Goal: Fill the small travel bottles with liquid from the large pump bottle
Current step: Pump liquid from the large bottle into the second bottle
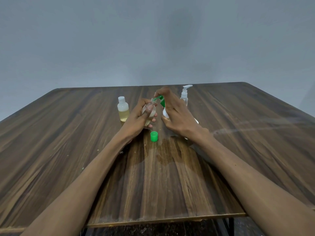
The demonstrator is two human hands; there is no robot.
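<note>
Left hand fingers curled round small clear plastic travel bottle, neck tilted under green nozzle of large white pump bottle; right hand pressing that pump. Best pumped slowly, nozzle centred over neck. Loose green cap just below left fingers on wooden surface.

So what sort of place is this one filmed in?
Probably a plain indoor room, home or office: a wood-grain table against a bare grey wall, with only toiletry bottles on it.
</note>
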